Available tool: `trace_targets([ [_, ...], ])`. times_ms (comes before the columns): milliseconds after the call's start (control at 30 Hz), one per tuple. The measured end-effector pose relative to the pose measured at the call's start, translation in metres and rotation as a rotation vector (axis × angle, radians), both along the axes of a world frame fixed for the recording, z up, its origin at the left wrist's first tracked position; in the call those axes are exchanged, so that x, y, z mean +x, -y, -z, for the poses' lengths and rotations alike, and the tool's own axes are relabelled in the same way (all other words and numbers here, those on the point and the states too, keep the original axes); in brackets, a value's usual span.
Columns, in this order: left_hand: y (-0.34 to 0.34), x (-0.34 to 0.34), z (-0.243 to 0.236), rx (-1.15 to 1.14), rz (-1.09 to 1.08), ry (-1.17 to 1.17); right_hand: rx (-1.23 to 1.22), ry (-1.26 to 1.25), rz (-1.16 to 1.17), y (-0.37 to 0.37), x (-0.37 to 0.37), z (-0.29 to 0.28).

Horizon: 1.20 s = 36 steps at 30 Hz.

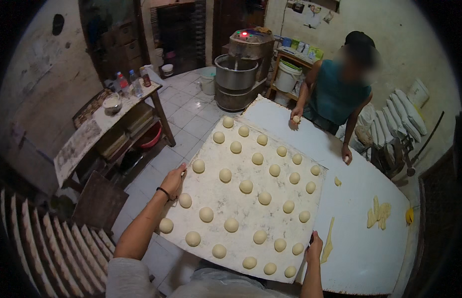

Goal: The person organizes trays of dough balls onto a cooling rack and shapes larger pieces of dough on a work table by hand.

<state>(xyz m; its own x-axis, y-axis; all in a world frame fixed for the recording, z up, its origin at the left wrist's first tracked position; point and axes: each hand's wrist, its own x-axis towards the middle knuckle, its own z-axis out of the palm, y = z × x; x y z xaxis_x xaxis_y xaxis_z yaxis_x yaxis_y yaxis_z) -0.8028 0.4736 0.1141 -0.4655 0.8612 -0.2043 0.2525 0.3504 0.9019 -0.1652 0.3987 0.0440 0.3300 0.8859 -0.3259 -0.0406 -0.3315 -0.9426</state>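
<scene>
A large flour-dusted board (217,194) is held out in front of me, carrying many round dough balls (246,186) in loose rows. My left hand (174,182) is closed around its left edge; a dark band circles that wrist. Gripping the near right edge is my right hand (314,244), its fingers partly hidden by the board. The far right part of the board overlaps the white worktable (362,238). A long dough strip (328,242) lies on that table just right of my right hand.
Across the table, a person in a teal top (335,94) holds a dough ball (296,119). More dough pieces (379,213) lie at the table's right. A spiral mixer (237,74) stands beyond. At left are a wooden table (84,133) and a rack of loaded trays (57,243).
</scene>
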Motion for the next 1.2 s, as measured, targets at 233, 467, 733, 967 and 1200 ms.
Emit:
trace_targets([
  [233,0.179,0.083,-0.02,0.095,0.029,-0.588,0.009,-0.117,-0.145,0.009,0.057,0.012],
  [467,0.342,0.177,-0.001,0.173,-0.496,0.154,-0.014,-0.307,-0.482,-0.016,0.112,0.009],
  [733,0.58,0.274,-0.023,0.262,-0.946,0.325,-0.015,-0.295,-0.746,0.03,0.055,-0.006],
  [967,0.792,0.379,0.005,0.365,-1.196,0.337,0.01,-0.041,-0.959,0.123,-0.012,-0.002],
  [1200,0.876,0.449,-0.001,0.288,-1.428,0.219,0.042,-0.037,-1.029,0.207,-0.041,0.007],
])
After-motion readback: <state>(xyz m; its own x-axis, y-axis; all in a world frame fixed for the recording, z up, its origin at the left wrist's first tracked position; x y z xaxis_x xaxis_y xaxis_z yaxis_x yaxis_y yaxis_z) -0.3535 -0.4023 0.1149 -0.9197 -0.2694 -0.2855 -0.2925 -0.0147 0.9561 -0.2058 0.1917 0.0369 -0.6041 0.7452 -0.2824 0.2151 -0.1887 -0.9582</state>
